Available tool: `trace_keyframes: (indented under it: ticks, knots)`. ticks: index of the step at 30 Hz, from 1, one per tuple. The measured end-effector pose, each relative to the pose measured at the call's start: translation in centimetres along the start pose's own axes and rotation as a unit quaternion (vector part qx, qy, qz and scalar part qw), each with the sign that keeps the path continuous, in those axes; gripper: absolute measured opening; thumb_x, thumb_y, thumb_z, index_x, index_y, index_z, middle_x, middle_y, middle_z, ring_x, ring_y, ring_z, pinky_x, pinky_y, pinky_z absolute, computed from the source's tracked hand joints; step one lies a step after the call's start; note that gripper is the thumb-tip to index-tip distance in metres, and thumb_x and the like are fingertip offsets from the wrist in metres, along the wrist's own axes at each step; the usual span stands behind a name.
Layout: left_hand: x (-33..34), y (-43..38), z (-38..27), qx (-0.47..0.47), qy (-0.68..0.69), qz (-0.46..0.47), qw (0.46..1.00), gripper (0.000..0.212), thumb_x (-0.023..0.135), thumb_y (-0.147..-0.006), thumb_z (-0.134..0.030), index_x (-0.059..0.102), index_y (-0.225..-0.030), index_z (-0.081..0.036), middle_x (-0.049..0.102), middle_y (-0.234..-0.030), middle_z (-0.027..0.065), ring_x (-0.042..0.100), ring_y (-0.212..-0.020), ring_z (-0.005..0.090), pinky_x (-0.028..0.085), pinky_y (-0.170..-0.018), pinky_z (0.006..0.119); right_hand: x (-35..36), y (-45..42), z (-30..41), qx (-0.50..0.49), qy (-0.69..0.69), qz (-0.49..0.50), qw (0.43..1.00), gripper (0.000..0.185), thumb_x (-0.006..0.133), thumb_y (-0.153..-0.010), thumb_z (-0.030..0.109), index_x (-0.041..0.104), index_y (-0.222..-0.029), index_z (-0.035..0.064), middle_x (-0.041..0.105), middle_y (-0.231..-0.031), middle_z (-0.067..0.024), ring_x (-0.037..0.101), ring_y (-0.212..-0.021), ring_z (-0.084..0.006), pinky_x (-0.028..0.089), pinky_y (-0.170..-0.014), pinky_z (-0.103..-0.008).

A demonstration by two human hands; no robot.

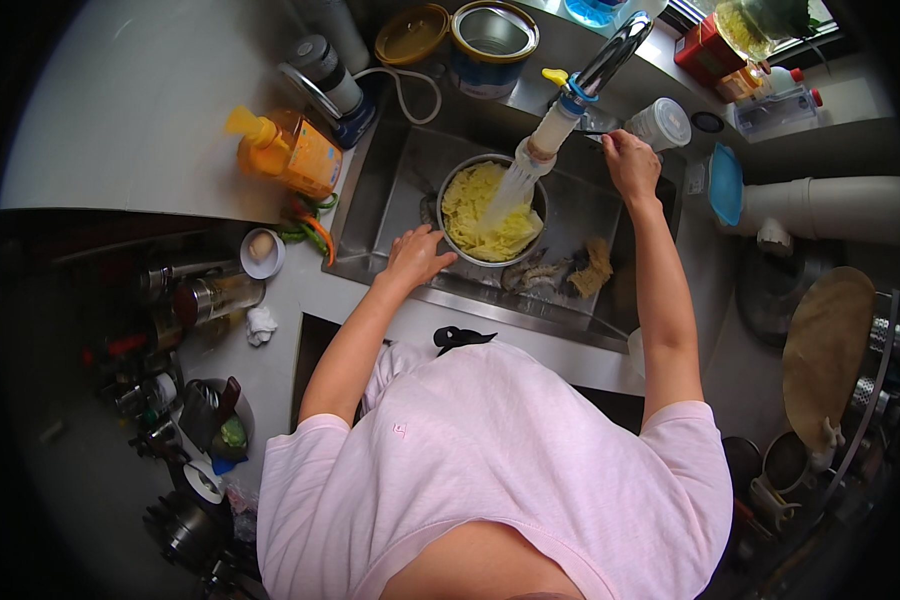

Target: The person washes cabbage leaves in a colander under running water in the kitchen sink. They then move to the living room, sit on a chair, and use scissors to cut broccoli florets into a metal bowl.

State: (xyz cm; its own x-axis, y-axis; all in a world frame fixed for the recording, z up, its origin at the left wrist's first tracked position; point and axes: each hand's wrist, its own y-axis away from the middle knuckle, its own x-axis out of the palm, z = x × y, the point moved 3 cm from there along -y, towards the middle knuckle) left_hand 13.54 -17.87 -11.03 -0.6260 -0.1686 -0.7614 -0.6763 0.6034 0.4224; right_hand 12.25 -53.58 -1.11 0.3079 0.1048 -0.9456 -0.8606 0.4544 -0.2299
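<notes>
A round metal bowl (538,247) of chopped, pale yellow-green cabbage leaves (469,202) stands in the stainless steel sink (412,161). Water pours into it from a faucet (615,52) with a pale extension nozzle (544,142). My left hand (416,255) is at the bowl's lower left side, fingers spread; whether it touches the rim is unclear. My right hand (634,166) has its fingertips at the end of a thin dark lever (592,133) beside the faucet. Shrimp (532,276) and a tan scrubbing pad (592,266) lie on the sink floor.
Left of the sink are an orange pump bottle (292,157), pepper pieces (315,229) and a small white bowl (262,253) holding an egg-like item. An open tin (493,56) stands behind. To the right are a lidded plastic tub (661,124) and a white pipe (832,206).
</notes>
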Motion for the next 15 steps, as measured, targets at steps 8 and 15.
trace_keyframes:
  ticks: [8,15]
  knots:
    - [0.1,0.7,0.2,0.001,0.007,-0.028,1.000,0.054,0.066,-0.078,-0.039,0.057,-0.120,-0.006,0.049,-0.129,0.0176,0.048,-0.115,0.0364,0.037,-0.097,0.048,-0.1,-0.2,-0.1,0.002,0.000,0.013,1.000,0.028,0.055,-0.086,0.036,0.069,-0.089,0.0119,0.067,-0.087,-0.0111,0.064,-0.082,-0.0323,0.050,-0.073,-0.0429]
    - [0.0,1.5,0.3,-0.006,0.010,-0.037,0.999,0.055,0.066,-0.078,-0.039,0.057,-0.120,-0.005,0.048,-0.129,0.0183,0.047,-0.115,0.0369,0.036,-0.097,0.047,-0.1,-0.9,-0.2,0.032,0.017,0.032,0.999,0.030,0.054,-0.085,0.037,0.070,-0.090,0.0117,0.067,-0.084,-0.0138,0.064,-0.082,-0.0338,0.050,-0.074,-0.0434]
